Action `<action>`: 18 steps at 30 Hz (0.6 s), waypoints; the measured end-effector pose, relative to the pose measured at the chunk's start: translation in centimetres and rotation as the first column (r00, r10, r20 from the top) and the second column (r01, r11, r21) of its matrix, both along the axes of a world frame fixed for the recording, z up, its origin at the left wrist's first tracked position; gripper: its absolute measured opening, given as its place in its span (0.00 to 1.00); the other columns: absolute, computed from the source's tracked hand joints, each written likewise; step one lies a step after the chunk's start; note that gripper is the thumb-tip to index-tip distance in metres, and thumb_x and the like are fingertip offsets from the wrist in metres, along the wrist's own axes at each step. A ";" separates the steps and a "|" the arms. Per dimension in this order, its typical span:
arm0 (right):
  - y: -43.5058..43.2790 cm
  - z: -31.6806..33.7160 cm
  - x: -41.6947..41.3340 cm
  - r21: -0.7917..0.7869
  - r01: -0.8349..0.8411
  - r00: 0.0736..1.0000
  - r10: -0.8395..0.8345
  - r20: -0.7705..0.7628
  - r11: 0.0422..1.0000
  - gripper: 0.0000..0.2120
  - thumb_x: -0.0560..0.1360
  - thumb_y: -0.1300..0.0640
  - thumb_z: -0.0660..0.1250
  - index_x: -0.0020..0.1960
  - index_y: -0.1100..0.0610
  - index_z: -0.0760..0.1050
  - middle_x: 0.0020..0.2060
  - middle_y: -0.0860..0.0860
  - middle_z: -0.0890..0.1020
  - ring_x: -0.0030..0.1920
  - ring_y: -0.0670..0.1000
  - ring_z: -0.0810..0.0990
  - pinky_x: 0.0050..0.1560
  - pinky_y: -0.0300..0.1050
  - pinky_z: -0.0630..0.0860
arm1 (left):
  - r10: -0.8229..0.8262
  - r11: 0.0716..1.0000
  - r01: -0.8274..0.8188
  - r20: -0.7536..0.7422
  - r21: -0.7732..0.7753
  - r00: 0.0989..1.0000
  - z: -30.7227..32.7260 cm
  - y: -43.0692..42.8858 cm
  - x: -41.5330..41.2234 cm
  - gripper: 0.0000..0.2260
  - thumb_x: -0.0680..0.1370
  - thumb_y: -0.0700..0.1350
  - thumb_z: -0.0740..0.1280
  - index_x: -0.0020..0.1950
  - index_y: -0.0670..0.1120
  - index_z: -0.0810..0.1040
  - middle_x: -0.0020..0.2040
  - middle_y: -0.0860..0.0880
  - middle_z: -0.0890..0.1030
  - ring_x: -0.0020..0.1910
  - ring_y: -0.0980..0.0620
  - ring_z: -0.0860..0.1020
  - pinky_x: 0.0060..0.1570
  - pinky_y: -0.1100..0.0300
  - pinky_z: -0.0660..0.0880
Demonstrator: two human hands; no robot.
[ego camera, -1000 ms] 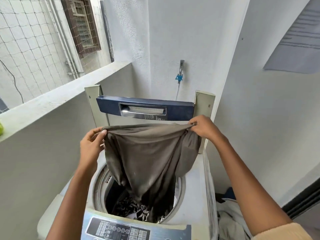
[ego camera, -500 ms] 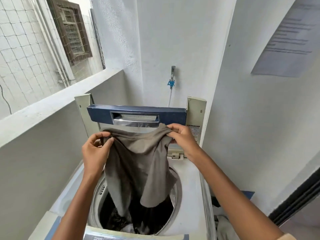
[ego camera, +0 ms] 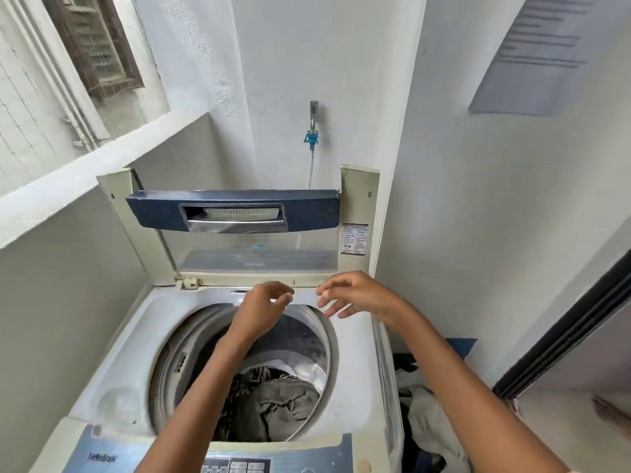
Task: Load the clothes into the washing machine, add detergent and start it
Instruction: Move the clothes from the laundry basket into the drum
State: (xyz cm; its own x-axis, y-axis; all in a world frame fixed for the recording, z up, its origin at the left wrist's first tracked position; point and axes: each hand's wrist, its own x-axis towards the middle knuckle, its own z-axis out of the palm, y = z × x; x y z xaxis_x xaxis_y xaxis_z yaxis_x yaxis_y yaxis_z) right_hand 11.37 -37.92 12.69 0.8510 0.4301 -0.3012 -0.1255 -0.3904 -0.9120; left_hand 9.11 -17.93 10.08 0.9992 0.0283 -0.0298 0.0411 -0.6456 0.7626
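The white top-loading washing machine (ego camera: 351,363) stands below me with its lid (ego camera: 235,213) raised upright against the wall. Inside the drum lies the grey-brown garment (ego camera: 283,401), crumpled on top of darker patterned clothes (ego camera: 239,384). My left hand (ego camera: 263,308) hovers over the back of the drum opening, fingers loosely curled and holding nothing. My right hand (ego camera: 355,295) floats beside it over the machine's rear rim, fingers spread and empty. The control panel (ego camera: 232,462) runs along the bottom edge. No detergent is in view.
A pile of white and dark clothes (ego camera: 426,414) lies on the floor right of the machine. A tap with a blue fitting (ego camera: 312,131) and hose is on the wall behind. A low parapet wall (ego camera: 68,186) borders the left; a dark-framed door (ego camera: 563,336) is at right.
Both hands let go of the grey-brown garment, which dropped into the drum. The hands drew together and lower. My view tilted further down onto the machine.
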 end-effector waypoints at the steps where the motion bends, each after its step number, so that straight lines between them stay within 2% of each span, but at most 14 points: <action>1: -1.5 -0.7 -0.1 0.023 0.028 1.000 -0.028 -0.011 0.999 0.07 0.76 0.58 0.63 0.52 0.57 0.77 0.46 0.54 0.83 0.43 0.53 0.82 0.42 0.41 0.76 | -0.052 0.999 0.052 -0.017 -0.016 0.999 -0.3 -1.8 0.4 0.05 0.76 0.41 0.66 0.49 0.44 0.82 0.43 0.48 0.83 0.42 0.51 0.81 0.52 0.53 0.78; 3: -5.4 -2.5 -0.4 0.063 0.111 0.992 -0.107 -0.062 0.992 0.05 0.76 0.59 0.64 0.49 0.55 0.78 0.44 0.52 0.84 0.41 0.51 0.83 0.41 0.40 0.75 | -0.154 0.987 0.150 -0.066 -0.064 0.986 -1.2 -6.2 0.9 0.06 0.77 0.40 0.66 0.50 0.43 0.82 0.46 0.44 0.84 0.40 0.51 0.81 0.51 0.54 0.78; 6: -12.7 -6.3 -1.0 0.058 0.300 0.942 -0.286 -0.174 0.952 0.05 0.76 0.61 0.63 0.48 0.56 0.77 0.39 0.51 0.83 0.35 0.48 0.82 0.37 0.38 0.75 | -0.311 0.947 0.292 -0.151 -0.133 0.938 -2.7 -13.5 1.4 0.07 0.77 0.39 0.64 0.51 0.42 0.81 0.47 0.44 0.84 0.32 0.62 0.79 0.36 0.71 0.73; 8: -18.2 -9.7 -1.3 0.018 0.455 0.870 -0.440 -0.224 0.890 0.05 0.77 0.61 0.62 0.47 0.57 0.77 0.36 0.50 0.83 0.30 0.45 0.81 0.34 0.38 0.74 | -0.380 0.923 0.348 -0.239 -0.167 0.894 -4.5 -18.8 2.1 0.07 0.77 0.39 0.64 0.52 0.41 0.80 0.45 0.44 0.83 0.31 0.62 0.79 0.32 0.73 0.70; 11: -25.0 -15.7 -1.8 -0.067 0.697 0.675 -0.686 -0.272 0.714 0.07 0.77 0.63 0.61 0.44 0.58 0.76 0.32 0.52 0.81 0.26 0.45 0.78 0.28 0.36 0.71 | -0.435 0.899 0.420 -0.373 -0.127 0.820 -7.8 -25.8 3.8 0.08 0.77 0.40 0.64 0.52 0.41 0.81 0.49 0.42 0.83 0.42 0.50 0.80 0.46 0.63 0.75; 13: -28.5 -20.4 -1.9 -0.134 0.785 0.550 -0.780 -0.299 0.605 0.08 0.76 0.64 0.60 0.40 0.58 0.74 0.31 0.54 0.77 0.25 0.47 0.76 0.29 0.37 0.68 | -0.451 0.882 0.456 -0.490 -0.117 0.746 -10.6 -30.2 5.1 0.10 0.77 0.42 0.63 0.54 0.41 0.81 0.50 0.43 0.83 0.42 0.50 0.80 0.47 0.61 0.76; 14: -29.5 -22.5 -2.1 -0.162 0.804 0.506 -0.801 -0.320 0.573 0.09 0.76 0.65 0.59 0.39 0.58 0.73 0.30 0.54 0.76 0.24 0.47 0.75 0.29 0.37 0.66 | -0.438 0.883 0.457 -0.540 -0.109 0.719 -12.3 -31.7 5.6 0.11 0.77 0.42 0.62 0.54 0.40 0.80 0.50 0.43 0.82 0.42 0.49 0.80 0.48 0.59 0.77; 16: -31.5 -27.7 -2.3 -0.228 0.812 0.438 -0.819 -0.372 0.538 0.10 0.75 0.66 0.60 0.36 0.58 0.71 0.27 0.54 0.73 0.21 0.48 0.72 0.28 0.36 0.63 | -0.374 0.898 0.437 -0.604 -0.047 0.704 -16.4 -34.7 6.6 0.13 0.77 0.43 0.61 0.52 0.38 0.80 0.53 0.41 0.82 0.49 0.44 0.81 0.53 0.53 0.76; 18: -32.8 -33.4 -2.5 -0.301 0.777 0.410 -0.807 -0.426 0.553 0.11 0.74 0.67 0.60 0.34 0.57 0.70 0.26 0.53 0.71 0.20 0.47 0.69 0.25 0.35 0.61 | -0.287 0.926 0.377 -0.629 0.010 0.722 -21.1 -36.5 7.0 0.14 0.77 0.44 0.60 0.52 0.37 0.80 0.54 0.38 0.81 0.55 0.41 0.79 0.56 0.52 0.74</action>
State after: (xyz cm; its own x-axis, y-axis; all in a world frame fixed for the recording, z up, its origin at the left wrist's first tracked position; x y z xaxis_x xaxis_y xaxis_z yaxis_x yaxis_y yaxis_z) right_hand 8.89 -70.70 -20.67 0.5389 -0.3858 -0.7489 -0.7908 0.0746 -0.6075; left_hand 16.08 -54.40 -11.03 0.7152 -0.2534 -0.6514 0.2282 -0.7963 0.5603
